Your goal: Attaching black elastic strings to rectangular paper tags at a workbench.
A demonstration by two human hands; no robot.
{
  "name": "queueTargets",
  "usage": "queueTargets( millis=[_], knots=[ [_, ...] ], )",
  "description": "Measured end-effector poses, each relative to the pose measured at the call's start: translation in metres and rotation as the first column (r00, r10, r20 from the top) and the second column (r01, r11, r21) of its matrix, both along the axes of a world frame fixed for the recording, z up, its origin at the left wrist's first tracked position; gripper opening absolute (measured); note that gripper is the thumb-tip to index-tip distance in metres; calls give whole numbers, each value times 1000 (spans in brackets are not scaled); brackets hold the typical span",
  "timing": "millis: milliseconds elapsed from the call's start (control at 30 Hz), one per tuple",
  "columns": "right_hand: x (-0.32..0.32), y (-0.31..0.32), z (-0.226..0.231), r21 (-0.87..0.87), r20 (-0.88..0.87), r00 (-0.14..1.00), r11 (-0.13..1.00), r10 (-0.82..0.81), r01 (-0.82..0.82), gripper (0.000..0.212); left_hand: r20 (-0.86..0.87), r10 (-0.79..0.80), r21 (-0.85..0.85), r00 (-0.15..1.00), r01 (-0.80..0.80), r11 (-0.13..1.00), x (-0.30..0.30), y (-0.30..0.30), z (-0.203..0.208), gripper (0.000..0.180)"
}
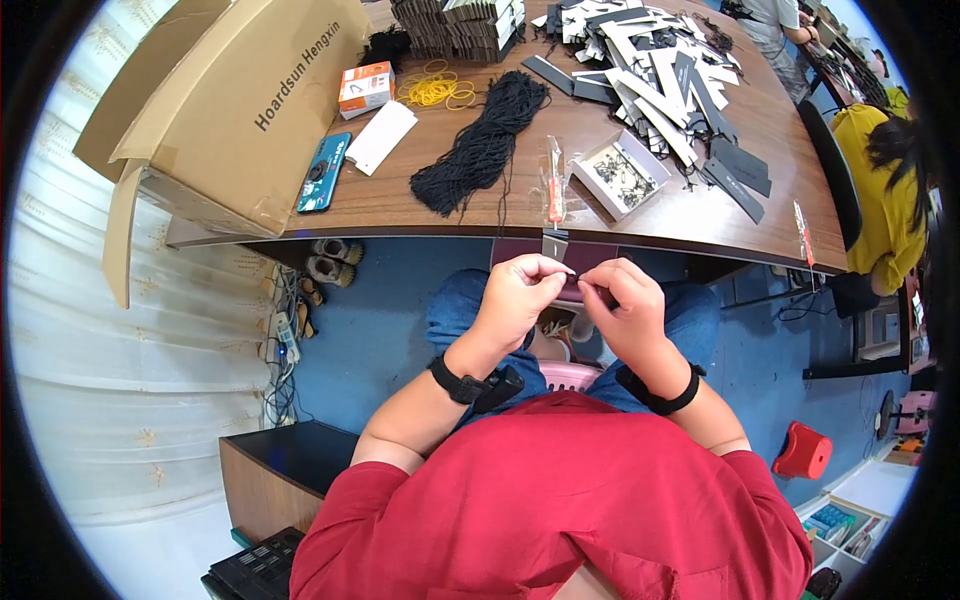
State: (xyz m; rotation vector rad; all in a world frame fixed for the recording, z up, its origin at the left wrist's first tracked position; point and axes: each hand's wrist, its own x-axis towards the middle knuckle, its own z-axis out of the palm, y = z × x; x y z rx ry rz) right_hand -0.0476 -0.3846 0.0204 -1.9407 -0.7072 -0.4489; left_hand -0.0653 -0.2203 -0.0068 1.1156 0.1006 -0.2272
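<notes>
My left hand [522,298] and my right hand [628,305] meet above my lap, just in front of the table edge. Thumb and forefinger are pinched on each, the fingertips almost touching. Something tiny and dark shows between them, too small to name. Just beyond the hands, a clear-and-red strip [556,196] is fixed at the table edge, with a dark tag [554,243] at its lower end. Right of it stands a white open box [596,193] of small black pieces. Farther left lies a bundle of black cords [480,145].
A heap of black and white tags [650,75] covers the table's far right, near stacked tags [460,28]. Yellow rubber bands [437,88], a small orange-white box [367,88], white cards [381,136], a blue phone [323,172] and a large carton [250,110] are left. Another person [880,190] sits right.
</notes>
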Motion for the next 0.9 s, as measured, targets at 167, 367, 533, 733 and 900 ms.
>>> queueTargets(
  millis=[167, 367, 533, 733, 900],
  knots=[
    [-1, -6, -2, -17, 39, 999, 1000, -12, 12, 13, 191, 24, 155, 981, -54, 986, -2, -9, 0, 12],
    [-7, -13, 4, 16, -108, 994, 1000, -11, 13, 11, 233, 19, 257, 972, -80, 963, -5, -9, 1, 13],
    [-4, -21, -6, 137, -398, 913, 990, 92, -40, 7, 240, 74, 162, 968, -115, 980, -6, -7, -3, 11],
    [5, -19, 6, 494, -629, 677, 869, 383, -33, 12, 306, 20, 334, 952, -127, 934, -9, -11, 13, 10],
    [6, -10, 10, 11, -106, 986, 992, 129, -128, 15, 279, 5, 296, 960, -91, 951, -7, -8, 4, 10]
  ],
)
